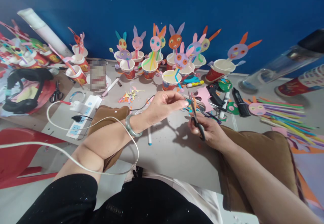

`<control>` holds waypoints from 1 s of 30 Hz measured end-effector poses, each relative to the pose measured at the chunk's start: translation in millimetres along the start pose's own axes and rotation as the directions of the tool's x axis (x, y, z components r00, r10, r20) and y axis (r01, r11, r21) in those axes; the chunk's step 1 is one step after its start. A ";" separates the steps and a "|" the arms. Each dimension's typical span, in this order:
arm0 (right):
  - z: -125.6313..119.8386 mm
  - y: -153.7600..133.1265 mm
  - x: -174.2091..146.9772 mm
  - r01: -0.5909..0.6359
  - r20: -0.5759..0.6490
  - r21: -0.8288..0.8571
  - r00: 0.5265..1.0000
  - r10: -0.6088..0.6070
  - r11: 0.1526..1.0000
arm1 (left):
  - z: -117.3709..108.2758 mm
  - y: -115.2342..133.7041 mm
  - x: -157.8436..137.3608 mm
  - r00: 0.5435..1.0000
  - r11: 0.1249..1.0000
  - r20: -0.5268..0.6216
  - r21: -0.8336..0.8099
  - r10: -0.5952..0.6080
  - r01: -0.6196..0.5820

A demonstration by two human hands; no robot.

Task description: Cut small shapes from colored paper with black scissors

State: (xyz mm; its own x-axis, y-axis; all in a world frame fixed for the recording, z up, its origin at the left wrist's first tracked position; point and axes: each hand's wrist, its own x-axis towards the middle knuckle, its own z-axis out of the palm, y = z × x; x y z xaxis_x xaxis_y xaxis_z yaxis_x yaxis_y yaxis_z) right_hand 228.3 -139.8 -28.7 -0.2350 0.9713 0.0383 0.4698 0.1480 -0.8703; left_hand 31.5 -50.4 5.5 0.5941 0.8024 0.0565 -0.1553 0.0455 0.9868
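My right hand (206,129) is closed round the handles of a pair of scissors (194,110) with dark grips, its blades pointing up and away from me. Just left of the blades, my left hand (165,107) pinches a small teal piece of paper (187,103) between thumb and fingertips. Whether the blades touch the paper I cannot tell. Behind my hands stands a paper cup (171,81) with a purple paper rabbit head (181,61) on a straw. Pink paper with cut-outs (203,98) lies beyond the scissors.
Several rabbit cups line the blue wall. A glue gun (216,97), a black marker (240,103) and coloured straws (286,112) lie right. Brown cushions (258,163) sit under both forearms. A white cable (101,173) loops over my left arm from a power strip (83,117).
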 end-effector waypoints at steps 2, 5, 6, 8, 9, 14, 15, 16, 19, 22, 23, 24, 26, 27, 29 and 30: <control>-0.2 -0.1 0.0 -0.002 0.001 0.000 1.000 0.002 1.000 | 0.3 0.0 -0.6 1.000 1.000 0.026 0.002 0.001 -0.001; -0.5 0.8 0.1 0.009 0.003 -0.005 1.000 -0.009 1.000 | 1.1 0.8 -1.0 0.999 1.000 0.045 -0.003 -0.002 0.002; -0.6 1.1 0.1 0.012 0.005 -0.007 1.000 -0.012 1.000 | 1.3 1.4 -0.9 0.999 1.000 0.047 -0.003 -0.008 0.009; -0.8 1.5 0.1 0.017 0.008 -0.010 1.000 -0.017 1.000 | 1.8 2.7 -0.8 0.999 1.000 0.046 -0.002 -0.024 0.024; -0.9 1.4 0.0 0.020 0.009 -0.011 1.000 -0.020 1.000 | 1.9 3.3 -0.7 0.998 1.000 0.046 0.000 -0.031 0.031; -1.1 0.0 -0.5 0.019 0.017 -0.017 1.000 -0.019 1.000 | 2.0 3.5 -1.1 0.998 0.999 0.043 0.019 -0.040 0.039; -1.1 0.0 -0.5 0.019 0.020 -0.019 1.000 -0.018 1.000 | 1.8 3.1 -1.3 0.998 0.999 0.043 0.023 -0.036 0.035; -1.1 0.2 -0.5 0.021 0.022 -0.021 1.000 -0.020 1.000 | 1.7 2.7 -1.4 0.999 0.999 0.043 0.028 -0.032 0.031; -1.1 1.5 -0.3 0.028 0.022 -0.024 0.999 -0.027 0.999 | 1.3 2.0 -1.6 0.998 0.999 0.048 0.036 -0.033 0.031; -1.1 2.7 -0.3 0.030 0.009 -0.030 1.000 -0.030 0.999 | 1.2 1.8 -1.7 0.998 0.999 0.048 0.036 -0.031 0.030; -1.1 3.0 -0.3 0.030 0.007 -0.032 1.000 -0.030 0.999 | 1.2 1.7 -1.7 0.999 0.999 0.046 0.034 -0.029 0.027; -1.1 3.2 -0.3 0.030 0.007 -0.033 1.000 -0.030 0.999 | 1.2 1.6 -1.6 0.999 0.999 0.044 0.034 -0.027 0.026; -0.9 3.6 -0.2 0.036 0.008 -0.036 0.999 -0.035 0.999 | 1.2 1.2 -1.5 0.999 0.999 0.040 0.036 -0.029 0.027; -0.7 3.8 -0.2 0.040 0.005 -0.038 0.999 -0.040 0.998 | 1.1 1.0 -1.5 0.999 0.999 0.038 0.036 -0.028 0.027; -0.4 4.0 -0.1 0.045 -0.007 -0.042 0.999 -0.045 0.998 | 1.0 0.9 -1.4 0.999 0.999 0.033 0.038 -0.026 0.024; -0.2 4.0 0.0 0.044 -0.011 -0.042 0.999 -0.044 0.998 | 0.9 1.1 -1.3 0.999 0.999 0.031 0.040 -0.023 0.022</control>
State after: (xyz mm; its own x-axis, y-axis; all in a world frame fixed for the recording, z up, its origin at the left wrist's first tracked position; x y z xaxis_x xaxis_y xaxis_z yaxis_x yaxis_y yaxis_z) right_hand 230.4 -139.1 -32.0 -0.2460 0.9658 0.0823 0.4942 0.1980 -0.8465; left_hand 31.3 -51.9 6.7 0.6213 0.7826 0.0385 -0.1107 0.0390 0.9931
